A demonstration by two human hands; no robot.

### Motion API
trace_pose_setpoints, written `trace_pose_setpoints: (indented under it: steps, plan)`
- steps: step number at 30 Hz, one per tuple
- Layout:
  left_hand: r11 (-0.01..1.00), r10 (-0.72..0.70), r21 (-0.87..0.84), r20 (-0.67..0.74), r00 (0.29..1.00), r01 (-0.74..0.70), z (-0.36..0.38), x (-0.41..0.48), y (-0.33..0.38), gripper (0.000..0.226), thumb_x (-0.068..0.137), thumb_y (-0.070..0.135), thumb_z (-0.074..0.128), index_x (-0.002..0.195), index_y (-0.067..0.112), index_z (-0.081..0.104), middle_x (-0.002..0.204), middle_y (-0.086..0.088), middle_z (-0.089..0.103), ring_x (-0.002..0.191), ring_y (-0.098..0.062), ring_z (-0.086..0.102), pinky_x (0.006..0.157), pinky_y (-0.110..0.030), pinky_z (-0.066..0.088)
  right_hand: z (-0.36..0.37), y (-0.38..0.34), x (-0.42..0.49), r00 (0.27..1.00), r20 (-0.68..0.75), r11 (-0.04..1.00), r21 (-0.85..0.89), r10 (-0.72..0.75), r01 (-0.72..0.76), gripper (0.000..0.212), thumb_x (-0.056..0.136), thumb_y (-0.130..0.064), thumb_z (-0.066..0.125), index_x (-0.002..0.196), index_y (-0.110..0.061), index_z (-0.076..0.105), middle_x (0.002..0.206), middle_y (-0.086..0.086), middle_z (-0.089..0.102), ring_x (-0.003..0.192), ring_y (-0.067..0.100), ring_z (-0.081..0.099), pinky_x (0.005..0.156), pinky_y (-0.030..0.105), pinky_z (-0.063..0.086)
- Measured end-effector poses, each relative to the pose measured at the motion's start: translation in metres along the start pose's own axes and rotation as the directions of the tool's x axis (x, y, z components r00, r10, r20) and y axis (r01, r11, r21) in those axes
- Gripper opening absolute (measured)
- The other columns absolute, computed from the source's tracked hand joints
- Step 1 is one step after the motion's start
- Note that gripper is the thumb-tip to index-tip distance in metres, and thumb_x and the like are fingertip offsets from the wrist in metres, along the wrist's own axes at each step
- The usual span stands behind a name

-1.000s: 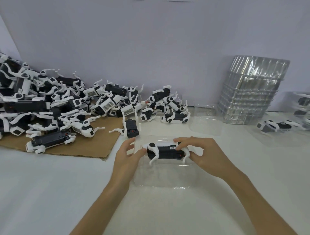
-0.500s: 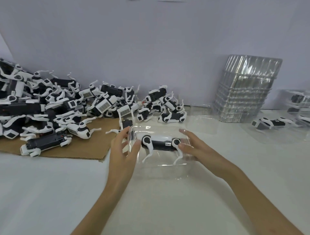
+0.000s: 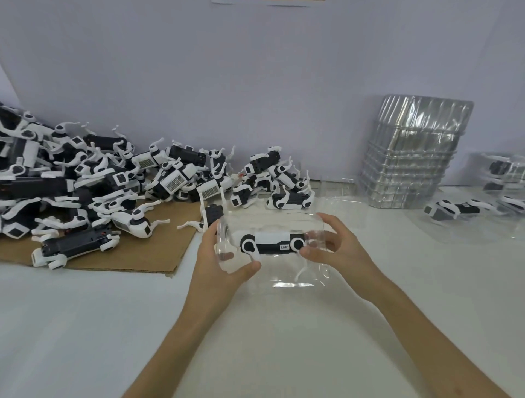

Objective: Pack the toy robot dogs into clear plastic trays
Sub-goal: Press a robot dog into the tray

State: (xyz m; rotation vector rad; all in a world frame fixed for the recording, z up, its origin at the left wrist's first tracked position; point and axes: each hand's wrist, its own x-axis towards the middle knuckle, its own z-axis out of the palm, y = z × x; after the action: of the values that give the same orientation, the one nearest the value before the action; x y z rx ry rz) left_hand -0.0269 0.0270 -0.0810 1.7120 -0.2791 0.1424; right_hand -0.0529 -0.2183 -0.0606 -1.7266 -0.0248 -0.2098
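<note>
Dozens of loose dogs (image 3: 93, 184) wait on the bench (image 3: 85, 326). Since a second ago the clear tray (image 3: 272, 221) is up off it, tilted; toy dog (image 3: 272, 242) seated inside, probably fully. Fingers (image 3: 250, 268) of left hand (image 3: 218, 264) and right hand (image 3: 341, 250) curl round tray ends. Ready to set aside.

Your bench: table, wall and cardboard

In front of you a white table (image 3: 85, 326) runs back to a plain lilac-grey wall (image 3: 255, 85) that fills the whole rear of your view. On your left a flat sheet of brown cardboard (image 3: 136, 255) lies on the table, its near edge running rightward to a slightly ragged corner near the middle. High on the wall, at the very top of your view, a pale paper strip (image 3: 255, 1) is cut off by the frame.
</note>
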Motion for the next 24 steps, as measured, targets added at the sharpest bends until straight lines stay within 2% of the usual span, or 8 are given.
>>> trace_pose_setpoints:
  steps: [2,6,10,12,14,18,21,24]
  plan:
    - [0.999,0.023,0.026,-0.015,1.0,-0.023,-0.002,0.001,-0.001,0.099,0.07,0.026,0.091,0.147,0.046,0.032,0.144,0.021,0.04,0.112,-0.004,0.055,0.088,-0.035,0.054,0.001,0.001,0.0,1.0,-0.021,0.999,-0.045,0.002,-0.003,0.081,0.057,-0.038,0.09,0.13,-0.041,0.055,0.107,0.0,0.066,0.088,0.011,0.062,0.077,0.018,0.052]
    - [0.997,0.033,0.07,-0.046,0.998,-0.03,-0.002,0.002,-0.002,0.105,0.067,0.025,0.092,0.148,0.043,0.029,0.143,0.021,0.036,0.111,0.003,0.05,0.085,-0.026,0.045,0.003,0.004,0.001,0.998,-0.057,0.998,-0.06,-0.03,0.026,0.077,0.055,-0.037,0.09,0.126,-0.039,0.059,0.098,-0.004,0.059,0.073,0.007,0.05,0.071,0.017,0.048]
    - [1.0,-0.022,-0.004,-0.095,0.995,0.021,-0.002,0.002,-0.002,0.1,0.066,0.029,0.093,0.144,0.042,0.034,0.128,0.026,0.044,0.11,0.005,0.05,0.082,-0.021,0.042,0.006,0.004,0.003,0.998,-0.061,0.999,-0.026,0.025,-0.027,0.077,0.059,-0.039,0.094,0.127,-0.038,0.058,0.103,-0.003,0.063,0.083,0.011,0.059,0.078,0.023,0.05]
    - [0.993,-0.064,-0.103,-0.086,0.994,0.055,-0.002,0.002,-0.001,0.079,0.072,0.033,0.088,0.136,0.045,0.044,0.126,0.031,0.048,0.114,0.001,0.055,0.08,-0.017,0.041,0.008,0.003,0.004,0.997,-0.036,0.997,0.038,0.073,-0.072,0.065,0.067,-0.042,0.084,0.127,-0.036,0.06,0.107,0.0,0.07,0.091,0.016,0.069,0.084,0.032,0.055]
    - [0.981,-0.099,-0.173,-0.057,0.993,0.088,-0.002,0.001,0.001,0.057,0.08,0.036,0.08,0.128,0.048,0.051,0.126,0.029,0.052,0.109,0.002,0.059,0.079,-0.019,0.043,0.007,0.005,0.005,0.993,-0.006,0.988,0.103,0.119,-0.117,0.052,0.078,-0.038,0.08,0.126,-0.033,0.062,0.103,-0.002,0.073,0.085,0.017,0.072,0.085,0.037,0.056]
    - [0.962,-0.152,-0.233,-0.029,0.988,0.141,-0.003,0.002,0.002,0.045,0.087,0.034,0.074,0.128,0.039,0.058,0.123,0.026,0.054,0.083,0.021,0.059,0.079,-0.028,0.048,0.001,0.008,0.009,0.973,-0.049,0.971,0.087,0.227,-0.222,0.04,0.086,-0.035,0.075,0.123,-0.034,0.06,0.099,0.0,0.067,0.073,0.011,0.067,0.084,0.034,0.056]
    - [0.963,-0.163,-0.222,-0.022,0.986,0.154,-0.002,0.001,0.003,0.044,0.087,0.032,0.075,0.127,0.039,0.059,0.122,0.026,0.055,0.081,0.021,0.06,0.08,-0.027,0.049,-0.001,0.01,0.011,0.964,-0.103,0.969,0.051,0.245,-0.24,0.039,0.084,-0.039,0.076,0.119,-0.036,0.059,0.1,-0.005,0.066,0.08,0.01,0.067,0.076,0.027,0.051]
    - [0.965,-0.171,-0.202,-0.014,0.985,0.165,-0.001,0.0,0.002,0.045,0.085,0.029,0.076,0.125,0.042,0.059,0.123,0.028,0.054,0.091,0.011,0.062,0.084,-0.027,0.048,-0.002,0.012,0.011,0.96,-0.155,0.973,0.04,0.231,-0.228,0.042,0.082,-0.043,0.078,0.119,-0.036,0.058,0.118,-0.005,0.061,0.097,0.012,0.067,0.079,0.029,0.05]
